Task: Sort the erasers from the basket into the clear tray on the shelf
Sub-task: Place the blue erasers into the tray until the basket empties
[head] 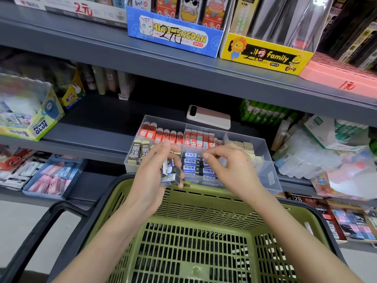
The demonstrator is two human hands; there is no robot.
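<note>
While gripping the small stack of blue-and-black erasers (171,173) in the left hand (155,170), just above the far rim of the green basket (204,193), pass them across one at a time. Note the right hand (224,162) as loosely curled, hovering over the front middle compartment of the clear tray (269,174) on the shelf (91,129), with nothing visible between its fingertips. Match by wrapper: set down only among the blue erasers (191,162) lying flat in that compartment. Keep out of the beige 2B erasers (135,153) to the left, the cream blocks (248,149) to the right and the red rows (161,134) behind. Lay each piece label up, long side parallel to its neighbours, filling toward the near wall. Keep the stack squeezed lightly; likely to fan out and slip back into the basket otherwise. Pinch by the short ends for a clean set-down. Check the basket floor afterwards; can see no erasers on the mesh in view, with the near corners hidden behind forearms. Probably close to the last handful.
</note>
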